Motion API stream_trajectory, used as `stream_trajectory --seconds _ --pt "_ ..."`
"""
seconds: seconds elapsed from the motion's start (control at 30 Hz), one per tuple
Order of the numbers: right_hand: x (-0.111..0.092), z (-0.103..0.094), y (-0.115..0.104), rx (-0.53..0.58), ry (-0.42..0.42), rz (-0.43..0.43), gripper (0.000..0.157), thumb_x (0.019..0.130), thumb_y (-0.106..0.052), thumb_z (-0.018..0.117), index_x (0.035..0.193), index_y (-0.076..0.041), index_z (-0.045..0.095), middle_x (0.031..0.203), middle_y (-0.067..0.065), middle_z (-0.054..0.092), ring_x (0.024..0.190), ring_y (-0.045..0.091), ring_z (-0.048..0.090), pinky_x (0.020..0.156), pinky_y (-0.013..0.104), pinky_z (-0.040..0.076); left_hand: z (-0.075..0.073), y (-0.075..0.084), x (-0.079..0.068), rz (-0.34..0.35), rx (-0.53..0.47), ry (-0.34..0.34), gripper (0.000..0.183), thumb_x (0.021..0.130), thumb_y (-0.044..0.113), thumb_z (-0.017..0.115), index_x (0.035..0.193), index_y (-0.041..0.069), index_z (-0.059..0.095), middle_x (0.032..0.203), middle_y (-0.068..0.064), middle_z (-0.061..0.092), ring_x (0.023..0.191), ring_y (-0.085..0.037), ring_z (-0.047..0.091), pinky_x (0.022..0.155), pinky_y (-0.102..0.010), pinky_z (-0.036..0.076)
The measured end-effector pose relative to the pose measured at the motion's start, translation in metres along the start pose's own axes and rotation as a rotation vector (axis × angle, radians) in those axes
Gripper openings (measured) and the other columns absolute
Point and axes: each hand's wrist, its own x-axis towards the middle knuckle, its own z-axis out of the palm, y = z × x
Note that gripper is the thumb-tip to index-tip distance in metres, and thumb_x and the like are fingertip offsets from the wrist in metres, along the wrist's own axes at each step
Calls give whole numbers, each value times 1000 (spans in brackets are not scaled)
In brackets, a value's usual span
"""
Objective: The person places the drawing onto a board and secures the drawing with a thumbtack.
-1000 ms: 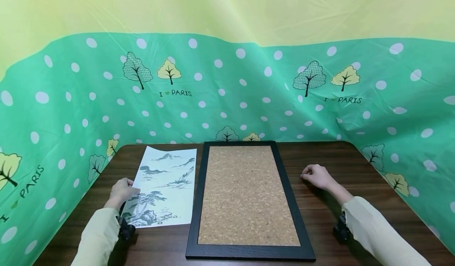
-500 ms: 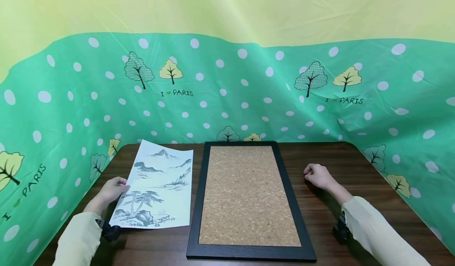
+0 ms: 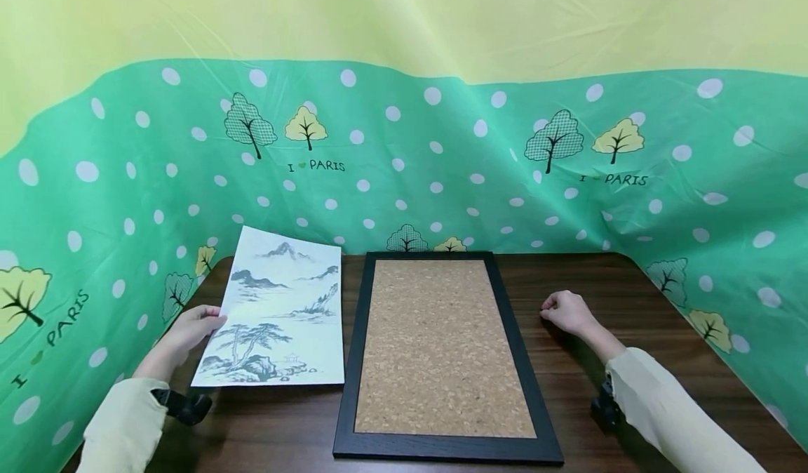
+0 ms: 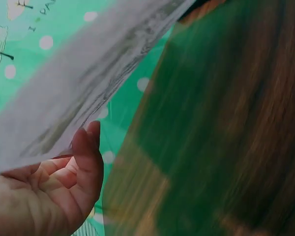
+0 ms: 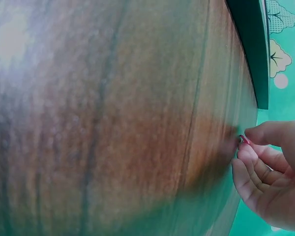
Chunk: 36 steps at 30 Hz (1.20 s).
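My left hand [image 3: 191, 329] pinches the left edge of a sheet of paper [image 3: 271, 304] printed with an ink landscape of mountains and pines. The sheet is lifted and tilted up off the table, seen nearly edge-on in the left wrist view, where the thumb and a finger of the left hand [image 4: 73, 182] meet at its edge. A black-framed cork board [image 3: 442, 347] lies to the sheet's right. Beyond it, my right hand [image 3: 568, 313] stays low over the table with curled fingers. In the right wrist view its thumb and fingertips pinch a tiny red pin [image 5: 245, 140], mostly hidden.
The dark wooden table [image 3: 587, 276] has rounded far corners. A green and yellow curtain [image 3: 429, 157] with dots and trees hangs behind it and along both sides. The board's far edge lies close to the curtain.
The left hand has drawn the paper a little to the left and raised it, so it now stands clearer of the table. The right hand and the cork board have stayed in place.
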Motion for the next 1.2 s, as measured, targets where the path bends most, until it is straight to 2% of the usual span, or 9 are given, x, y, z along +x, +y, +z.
stream_trajectory --seconds 0.17,0.27,0.4,0.53,0.73,0.9,1.03,1.2 --pt "0 1 2 -8 20 -28 8 78 0 60 74 5 64 69 10 61 63 21 55 60 40 47 14 15 -1 -6 -76 -22 37 93 14 46 119 -11 38 86 -7 59 69 -13 56 61 -28 47" --pt "0 1 4 -9 19 -38 8 79 2 59 73 4 65 69 10 62 64 21 56 62 42 47 24 19 5 -8 -140 -52 35 92 15 49 117 -8 40 83 -3 59 68 -12 57 62 -29 48" --pt "0 2 5 -5 7 -43 9 80 2 58 74 3 65 70 8 62 65 19 55 62 40 47 43 27 9 7 -178 -92 32 91 15 51 113 -6 43 81 -2 59 67 -11 57 62 -30 50" --pt "0 1 5 -2 -9 -48 10 81 2 57 75 2 64 71 7 61 64 17 53 60 37 46 68 46 1 14 -208 -101 32 92 10 48 115 -11 41 81 -6 57 65 -11 56 59 -28 49" --pt "-1 -3 2 19 -26 -52 10 83 1 55 76 3 63 71 7 59 62 16 49 56 32 41 107 69 -4 21 -266 -133 24 91 5 46 110 -9 44 78 -5 57 63 -10 56 57 -26 49" --pt "1 -6 -3 21 -9 -67 10 83 1 56 76 1 63 71 5 59 63 15 49 58 31 42 140 82 -9 48 -325 -144 20 89 1 46 105 -10 46 78 -7 58 63 -11 57 58 -26 49" --pt "1 -9 -7 27 -6 -77 10 83 1 55 77 2 63 71 6 59 64 16 49 59 32 42 164 91 -14 43 -388 -134 18 88 -1 47 103 -10 47 79 -9 57 63 -11 56 58 -26 48" --pt "0 -10 -11 38 -22 -75 9 84 1 55 80 3 63 73 7 59 64 16 49 58 31 42 189 100 -22 56 -405 -122 17 88 -1 48 103 -9 49 80 -10 58 63 -11 55 56 -24 47"
